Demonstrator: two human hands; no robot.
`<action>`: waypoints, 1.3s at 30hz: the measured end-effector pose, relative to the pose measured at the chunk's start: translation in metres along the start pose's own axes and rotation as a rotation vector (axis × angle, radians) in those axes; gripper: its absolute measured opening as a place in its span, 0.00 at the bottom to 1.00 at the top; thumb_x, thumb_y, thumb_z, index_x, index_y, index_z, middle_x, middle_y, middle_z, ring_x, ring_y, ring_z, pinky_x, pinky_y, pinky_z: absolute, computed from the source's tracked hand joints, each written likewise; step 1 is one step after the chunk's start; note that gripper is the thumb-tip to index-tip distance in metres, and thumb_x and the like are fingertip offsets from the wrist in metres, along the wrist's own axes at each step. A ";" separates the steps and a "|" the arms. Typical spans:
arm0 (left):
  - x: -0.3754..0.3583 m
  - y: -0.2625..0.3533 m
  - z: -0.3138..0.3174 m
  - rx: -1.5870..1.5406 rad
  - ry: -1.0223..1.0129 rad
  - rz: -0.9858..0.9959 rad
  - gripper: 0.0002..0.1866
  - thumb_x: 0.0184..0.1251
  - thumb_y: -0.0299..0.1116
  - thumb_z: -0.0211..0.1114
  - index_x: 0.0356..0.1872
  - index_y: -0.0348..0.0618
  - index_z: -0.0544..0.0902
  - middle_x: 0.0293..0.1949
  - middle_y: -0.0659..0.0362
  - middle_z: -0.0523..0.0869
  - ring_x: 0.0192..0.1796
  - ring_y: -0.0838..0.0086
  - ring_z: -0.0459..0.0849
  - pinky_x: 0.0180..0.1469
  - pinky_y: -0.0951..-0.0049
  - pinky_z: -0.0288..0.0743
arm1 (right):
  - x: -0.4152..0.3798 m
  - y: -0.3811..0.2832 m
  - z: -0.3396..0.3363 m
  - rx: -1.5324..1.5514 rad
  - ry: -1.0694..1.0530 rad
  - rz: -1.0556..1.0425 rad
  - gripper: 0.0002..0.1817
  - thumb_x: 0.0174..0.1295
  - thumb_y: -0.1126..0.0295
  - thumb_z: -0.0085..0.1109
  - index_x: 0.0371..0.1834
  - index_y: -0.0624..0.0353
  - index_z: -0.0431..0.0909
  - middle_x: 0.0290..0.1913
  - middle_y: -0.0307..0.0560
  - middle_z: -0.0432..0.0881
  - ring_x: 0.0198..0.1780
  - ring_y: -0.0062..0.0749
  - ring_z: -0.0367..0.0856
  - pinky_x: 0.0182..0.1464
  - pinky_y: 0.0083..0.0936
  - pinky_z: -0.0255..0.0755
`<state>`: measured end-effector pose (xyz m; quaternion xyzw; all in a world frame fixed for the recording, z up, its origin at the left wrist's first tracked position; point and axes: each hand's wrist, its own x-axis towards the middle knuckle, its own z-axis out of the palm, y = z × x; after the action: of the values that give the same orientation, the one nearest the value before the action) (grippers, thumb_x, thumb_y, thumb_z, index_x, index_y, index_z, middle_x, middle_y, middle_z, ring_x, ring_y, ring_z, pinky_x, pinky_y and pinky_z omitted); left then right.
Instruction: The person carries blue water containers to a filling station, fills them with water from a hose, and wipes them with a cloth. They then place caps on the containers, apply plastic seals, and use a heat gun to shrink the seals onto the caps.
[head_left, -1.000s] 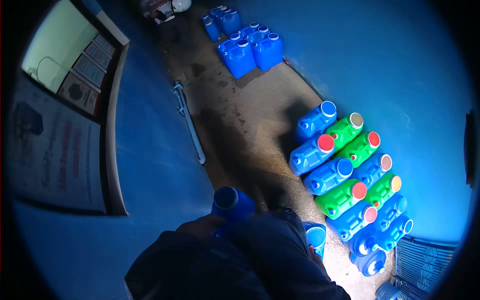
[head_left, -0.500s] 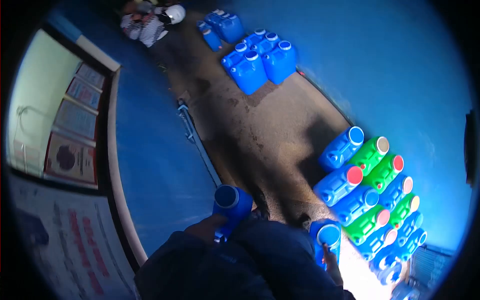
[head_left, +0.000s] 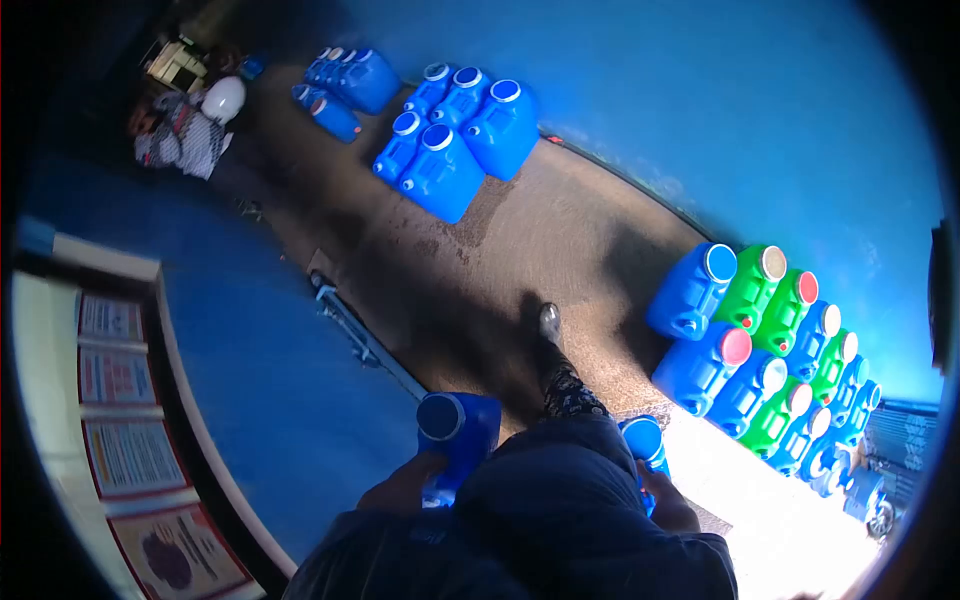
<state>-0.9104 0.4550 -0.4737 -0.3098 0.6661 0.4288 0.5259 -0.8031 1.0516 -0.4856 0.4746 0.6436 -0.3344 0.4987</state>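
Note:
A blue jug with a round dark-blue cap (head_left: 470, 425) is at the lower centre, left of my body. My left hand (head_left: 405, 487) is closed on it at its lower side. On the right of my body, a second blue jug (head_left: 645, 440) is partly hidden behind my jacket. My right hand (head_left: 668, 500) is closed round the handle area of this jug. A foot in a shoe (head_left: 549, 322) and a patterned trouser leg reach forward over the brown floor.
Stacked blue and green jugs (head_left: 695, 290) line the right wall. More blue jugs (head_left: 440, 180) stand on the floor ahead. A pipe (head_left: 370, 345) runs along the left wall. At the upper left are a white helmet (head_left: 223, 100) and patterned cloth (head_left: 200, 145).
The view has turned, so the far jugs and helmet sit further left and lower. A foot now shows stretched forward. Both jugs are still in my hands.

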 end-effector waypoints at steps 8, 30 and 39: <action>0.042 0.142 -0.144 0.088 -0.072 -0.141 0.22 0.62 0.31 0.69 0.58 0.45 0.77 0.39 0.57 0.84 0.37 0.70 0.82 0.38 0.62 0.75 | 0.089 -0.197 0.049 -0.198 0.002 -0.202 0.32 0.48 0.55 0.73 0.52 0.68 0.80 0.43 0.60 0.88 0.47 0.50 0.88 0.52 0.42 0.79; 0.433 0.730 -0.171 0.705 0.246 0.499 0.29 0.69 0.39 0.60 0.66 0.34 0.65 0.54 0.35 0.81 0.56 0.41 0.82 0.57 0.48 0.76 | 0.243 -0.812 -0.121 0.210 0.614 -0.563 0.30 0.66 0.52 0.58 0.53 0.73 0.71 0.51 0.74 0.81 0.52 0.70 0.81 0.54 0.50 0.76; 0.394 0.857 -0.107 1.180 0.383 0.695 0.51 0.65 0.28 0.65 0.79 0.35 0.38 0.66 0.37 0.70 0.68 0.44 0.70 0.71 0.51 0.66 | 0.223 -0.874 -0.200 0.111 0.473 -0.668 0.37 0.65 0.48 0.60 0.55 0.77 0.62 0.51 0.78 0.80 0.53 0.70 0.81 0.55 0.53 0.76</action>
<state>-1.7979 0.7515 -0.6353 0.1870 0.9282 0.0774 0.3123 -1.7050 1.0095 -0.6816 0.3296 0.8401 -0.3937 0.1750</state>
